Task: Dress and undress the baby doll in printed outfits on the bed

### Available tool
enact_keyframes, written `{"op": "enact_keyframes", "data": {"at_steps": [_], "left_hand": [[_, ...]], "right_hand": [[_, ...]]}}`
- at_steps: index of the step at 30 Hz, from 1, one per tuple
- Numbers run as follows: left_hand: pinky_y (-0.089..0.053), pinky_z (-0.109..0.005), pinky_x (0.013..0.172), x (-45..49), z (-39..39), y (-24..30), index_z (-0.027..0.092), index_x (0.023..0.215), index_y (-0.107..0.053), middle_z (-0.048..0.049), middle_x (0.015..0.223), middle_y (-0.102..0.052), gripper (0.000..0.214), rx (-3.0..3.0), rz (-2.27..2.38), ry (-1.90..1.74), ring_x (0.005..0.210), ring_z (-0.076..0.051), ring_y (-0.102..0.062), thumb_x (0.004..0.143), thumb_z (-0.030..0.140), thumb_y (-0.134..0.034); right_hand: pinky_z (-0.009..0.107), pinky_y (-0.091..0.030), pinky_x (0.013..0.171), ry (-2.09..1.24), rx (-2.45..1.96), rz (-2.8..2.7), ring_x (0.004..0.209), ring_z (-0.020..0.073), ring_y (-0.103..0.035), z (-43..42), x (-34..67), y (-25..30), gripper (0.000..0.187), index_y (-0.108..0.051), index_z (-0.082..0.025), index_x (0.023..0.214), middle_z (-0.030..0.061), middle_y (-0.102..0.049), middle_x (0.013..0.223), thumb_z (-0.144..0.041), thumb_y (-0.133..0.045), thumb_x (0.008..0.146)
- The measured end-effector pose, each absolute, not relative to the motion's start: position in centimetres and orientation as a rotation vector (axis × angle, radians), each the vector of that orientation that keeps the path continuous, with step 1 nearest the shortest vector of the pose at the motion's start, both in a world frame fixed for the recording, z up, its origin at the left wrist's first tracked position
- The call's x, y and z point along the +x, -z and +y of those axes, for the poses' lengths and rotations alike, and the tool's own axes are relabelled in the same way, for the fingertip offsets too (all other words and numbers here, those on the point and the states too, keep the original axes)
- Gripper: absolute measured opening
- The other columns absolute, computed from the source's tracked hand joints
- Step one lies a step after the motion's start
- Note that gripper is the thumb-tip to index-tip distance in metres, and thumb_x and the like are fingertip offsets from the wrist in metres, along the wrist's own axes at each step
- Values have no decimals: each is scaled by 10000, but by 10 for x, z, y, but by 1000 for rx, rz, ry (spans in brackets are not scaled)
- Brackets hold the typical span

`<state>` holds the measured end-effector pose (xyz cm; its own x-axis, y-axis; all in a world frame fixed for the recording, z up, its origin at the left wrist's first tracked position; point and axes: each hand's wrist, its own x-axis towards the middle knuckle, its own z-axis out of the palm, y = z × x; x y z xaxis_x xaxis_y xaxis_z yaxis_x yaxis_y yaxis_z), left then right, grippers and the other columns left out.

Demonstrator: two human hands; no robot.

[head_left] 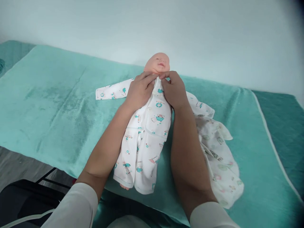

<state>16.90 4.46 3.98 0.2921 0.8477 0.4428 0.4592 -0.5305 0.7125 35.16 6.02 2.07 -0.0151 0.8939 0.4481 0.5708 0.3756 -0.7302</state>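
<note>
A baby doll (pixel 158 63) lies on its back, its head toward the wall. It wears a white printed shirt (pixel 158 118) with a button at the middle, and matching trousers (pixel 146 158). My left hand (pixel 142 90) grips the shirt's neckline just below the doll's chin. Opposite it, my right hand (pixel 174 88) pinches the other side of the same neckline, and the fingertips of both hands nearly meet. What lies between the fingertips is partly hidden. The shirt's left-hand sleeve stretches out flat; the right-hand sleeve passes behind my right forearm.
A green blanket (pixel 54 95) covers the table beneath the doll. Crumpled white printed cloth (pixel 223 164) lies to the right of my right forearm. The pale wall (pixel 152 28) rises directly behind. At lower left is a black bag-like object (pixel 28 199) beside the table edge.
</note>
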Motion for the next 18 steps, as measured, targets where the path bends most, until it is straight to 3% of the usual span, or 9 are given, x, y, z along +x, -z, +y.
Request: {"op": "enact_keyframes", "data": {"at_steps": [9, 18], "left_hand": [[-392, -482, 1236, 169, 42, -43, 320, 1304, -717, -27, 1431, -656, 386, 2153, 1175, -1111, 1378, -266, -551, 1079, 385, -411], [-388, -448, 1242, 170, 40, -47, 279, 1371, -672, -42, 1483, -626, 398, 2176, 1237, -1056, 1402, -253, -539, 1064, 283, -419]], "right_hand": [[375, -542, 986, -445, -1302, -1701, 991, 189, -632, 55, 349, -27, 171, -646, -227, 1077, 29, -670, 1051, -264, -488, 1021], [401, -552, 1004, -462, -1217, -1697, 1052, 203, -640, 59, 351, -23, 203, -644, -217, 1163, 60, -663, 1147, -275, -503, 1029]]}}
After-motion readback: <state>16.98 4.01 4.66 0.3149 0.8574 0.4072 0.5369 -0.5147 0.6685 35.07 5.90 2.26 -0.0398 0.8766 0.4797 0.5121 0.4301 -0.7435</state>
